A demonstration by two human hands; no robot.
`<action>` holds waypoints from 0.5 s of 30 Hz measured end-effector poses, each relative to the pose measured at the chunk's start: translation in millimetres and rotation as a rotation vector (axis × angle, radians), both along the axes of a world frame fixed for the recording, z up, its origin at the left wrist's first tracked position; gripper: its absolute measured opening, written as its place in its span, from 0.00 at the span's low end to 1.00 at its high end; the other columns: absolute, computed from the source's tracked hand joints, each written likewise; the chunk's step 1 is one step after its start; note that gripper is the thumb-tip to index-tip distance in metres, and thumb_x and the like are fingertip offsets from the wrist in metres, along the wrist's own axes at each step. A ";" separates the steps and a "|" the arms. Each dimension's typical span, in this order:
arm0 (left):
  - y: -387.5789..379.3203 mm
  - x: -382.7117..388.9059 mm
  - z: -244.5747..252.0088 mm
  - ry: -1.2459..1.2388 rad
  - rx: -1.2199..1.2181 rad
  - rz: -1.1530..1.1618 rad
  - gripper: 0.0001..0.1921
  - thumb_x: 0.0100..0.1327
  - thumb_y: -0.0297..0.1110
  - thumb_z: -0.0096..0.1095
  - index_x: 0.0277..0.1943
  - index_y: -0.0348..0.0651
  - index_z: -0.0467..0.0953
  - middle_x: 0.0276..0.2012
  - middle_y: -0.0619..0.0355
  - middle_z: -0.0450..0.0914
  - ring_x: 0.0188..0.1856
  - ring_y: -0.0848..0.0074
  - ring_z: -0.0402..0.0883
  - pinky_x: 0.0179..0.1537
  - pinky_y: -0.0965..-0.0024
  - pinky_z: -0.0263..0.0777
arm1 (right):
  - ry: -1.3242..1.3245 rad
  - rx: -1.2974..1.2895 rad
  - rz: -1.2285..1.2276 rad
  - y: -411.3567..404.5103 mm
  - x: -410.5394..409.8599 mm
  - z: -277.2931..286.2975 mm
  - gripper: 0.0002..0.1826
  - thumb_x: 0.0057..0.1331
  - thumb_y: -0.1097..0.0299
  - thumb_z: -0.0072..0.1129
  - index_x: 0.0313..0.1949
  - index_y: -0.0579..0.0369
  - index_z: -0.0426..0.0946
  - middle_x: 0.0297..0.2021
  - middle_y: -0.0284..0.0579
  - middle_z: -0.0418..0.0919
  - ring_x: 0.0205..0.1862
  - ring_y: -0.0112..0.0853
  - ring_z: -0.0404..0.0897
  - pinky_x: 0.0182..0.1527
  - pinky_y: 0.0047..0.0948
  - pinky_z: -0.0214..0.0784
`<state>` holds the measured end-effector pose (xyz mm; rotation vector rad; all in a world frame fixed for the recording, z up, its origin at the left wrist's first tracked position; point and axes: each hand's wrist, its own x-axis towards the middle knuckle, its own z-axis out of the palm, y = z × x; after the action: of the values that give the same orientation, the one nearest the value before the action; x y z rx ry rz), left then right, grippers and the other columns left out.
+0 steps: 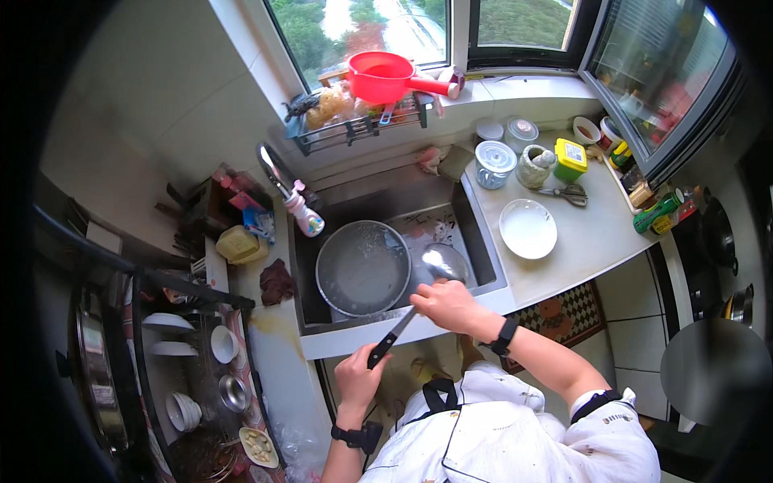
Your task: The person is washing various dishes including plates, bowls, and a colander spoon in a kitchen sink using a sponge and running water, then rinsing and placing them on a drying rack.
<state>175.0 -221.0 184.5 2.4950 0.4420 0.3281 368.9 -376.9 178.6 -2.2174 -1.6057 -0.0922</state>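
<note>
A metal ladle with a rounded, shiny head slants over the front rim of the sink. My left hand grips its black handle near the end, in front of the counter edge. Higher up, my right hand is on the ladle by the base of its head; the fingers partly hide the join. A large round grey pan with water in it sits in the left part of the sink. Behind the ladle head, wet food scraps lie on the sink floor.
The faucet reaches over the sink's back left. On the right counter stand a white plate, scissors, a stone mortar and lidded containers. A dark cloth lies left of the sink, near a dish rack.
</note>
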 end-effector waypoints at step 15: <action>-93.3 218.5 -66.1 0.293 -0.344 -0.292 0.25 0.57 0.39 0.64 0.55 0.39 0.68 0.37 0.55 0.77 0.28 0.71 0.78 0.33 0.70 0.72 | 0.025 -0.338 -0.841 -287.1 172.6 6.8 0.03 0.57 0.67 0.55 0.31 0.44 0.78 0.27 0.40 0.75 0.28 0.39 0.78 0.29 0.38 0.70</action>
<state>393.5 -314.3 118.3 2.2289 0.2181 -0.2161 541.5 -664.0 185.4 -2.9946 -0.6025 -0.0232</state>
